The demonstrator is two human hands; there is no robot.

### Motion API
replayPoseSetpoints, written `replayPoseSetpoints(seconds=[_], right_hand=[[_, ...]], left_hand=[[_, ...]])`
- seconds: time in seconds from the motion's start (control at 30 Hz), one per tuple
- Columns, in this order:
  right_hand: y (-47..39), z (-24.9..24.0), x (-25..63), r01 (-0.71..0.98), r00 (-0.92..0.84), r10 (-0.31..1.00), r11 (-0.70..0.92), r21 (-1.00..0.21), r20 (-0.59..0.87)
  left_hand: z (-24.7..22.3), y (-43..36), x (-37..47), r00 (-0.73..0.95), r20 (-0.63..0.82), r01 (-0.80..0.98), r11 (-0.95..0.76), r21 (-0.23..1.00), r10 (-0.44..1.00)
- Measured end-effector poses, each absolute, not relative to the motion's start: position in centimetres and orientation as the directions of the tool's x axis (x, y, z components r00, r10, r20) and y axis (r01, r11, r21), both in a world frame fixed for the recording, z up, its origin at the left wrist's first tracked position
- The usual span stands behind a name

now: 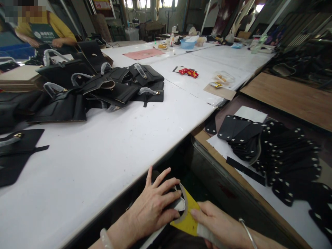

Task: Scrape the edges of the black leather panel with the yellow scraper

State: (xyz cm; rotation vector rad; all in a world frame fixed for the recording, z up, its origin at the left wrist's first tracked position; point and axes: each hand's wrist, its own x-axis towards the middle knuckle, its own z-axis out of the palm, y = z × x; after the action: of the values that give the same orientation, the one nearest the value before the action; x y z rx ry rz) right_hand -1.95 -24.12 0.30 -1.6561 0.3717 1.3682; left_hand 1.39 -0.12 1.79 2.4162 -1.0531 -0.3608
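Now, step: keep the black piece (173, 204) pinned flat so the yellow tool (187, 221) follows its curved edge evenly.
Left hand (153, 207): fingers spread open, pressing down on the black piece.
Right hand (220, 226): closed around the yellow tool's taped handle.
Place: below the white table (109, 152) edge, close to the body.
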Motion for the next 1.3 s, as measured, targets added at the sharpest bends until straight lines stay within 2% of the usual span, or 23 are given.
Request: replayPoseSetpoints(seconds=[0.27, 0.6, 0.8, 1.0, 1.13, 1.3], right_hand=[[-23.7, -0.3, -2.5, -0.696, 0.41, 0.34, -0.483, -0.531, -0.846], [-23.3, -0.9, -2.9, -0.673, 0.473, 0.374, -0.431, -0.601, -0.798], [-23.3, -1.3, -2.8, -0.628, 0.513, 0.392, -0.434, -0.646, -0.763], [-22.3, -1.7, -3.7, -0.68, 0.49, 0.352, -0.419, -0.602, -0.798], [-20.9, -1.5, -3.5, -0.636, 0.525, 0.367, -0.43, -0.64, -0.768], [-19.3, -1.2, -3.7, -0.645, 0.529, 0.338, -0.437, -0.627, -0.779]], left_hand=[[1.9, -0.2, 1.6, 0.688, -0.141, -0.489, -0.598, 0.635, -0.712], [1.9, -0.1, 1.9, 0.678, -0.201, -0.404, -0.586, 0.703, -0.707], [2.1, 0.2, 2.3, 0.648, -0.205, -0.399, -0.556, 0.729, -0.733], [2.0, 0.3, 2.1, 0.647, -0.17, -0.42, -0.533, 0.734, -0.743], [1.8, 0.3, 1.9, 0.668, -0.144, -0.435, -0.54, 0.72, -0.73], [1.4, 0.4, 1.8, 0.694, -0.136, -0.41, -0.543, 0.733, -0.707]])
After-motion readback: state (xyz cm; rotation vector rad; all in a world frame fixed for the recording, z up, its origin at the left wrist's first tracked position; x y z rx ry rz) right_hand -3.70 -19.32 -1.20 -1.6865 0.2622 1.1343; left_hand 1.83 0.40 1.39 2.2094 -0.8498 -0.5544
